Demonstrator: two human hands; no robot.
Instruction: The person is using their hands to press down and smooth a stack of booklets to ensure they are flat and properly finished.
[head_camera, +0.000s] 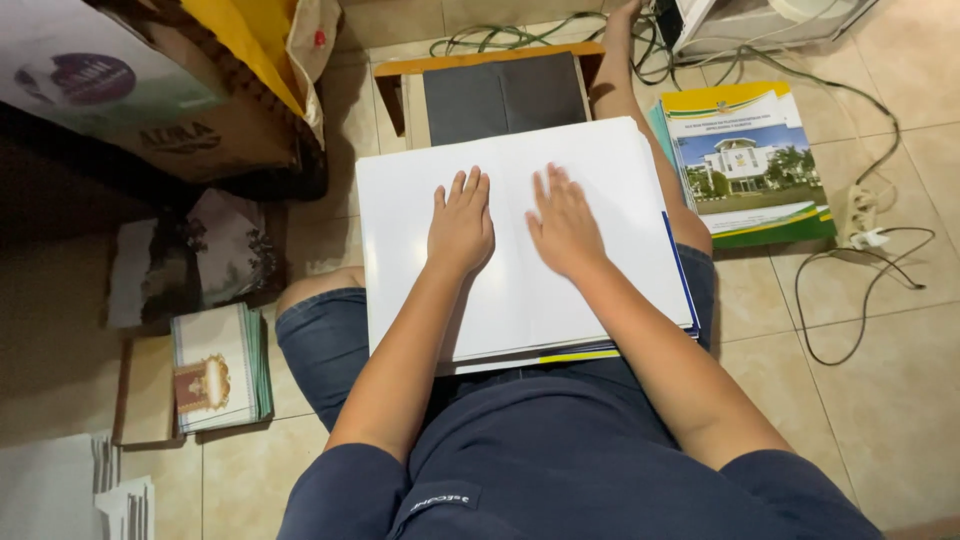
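A thick stack of white paper sheets (600, 190) rests on my lap as I sit on the floor, with blue and yellow covers showing at its lower right edge. My left hand (461, 225) lies flat on the top sheet, fingers together and pointing away from me. My right hand (565, 225) lies flat beside it, fingers slightly spread. Neither hand grips anything; both palms press on the paper.
A low wooden stand with a dark pad (503, 95) sits just beyond the stack. A pile of printed booklets (745, 165) lies to the right, with a power strip (858, 213) and cables. Cardboard box (150, 90) and more booklets (218, 368) lie to the left.
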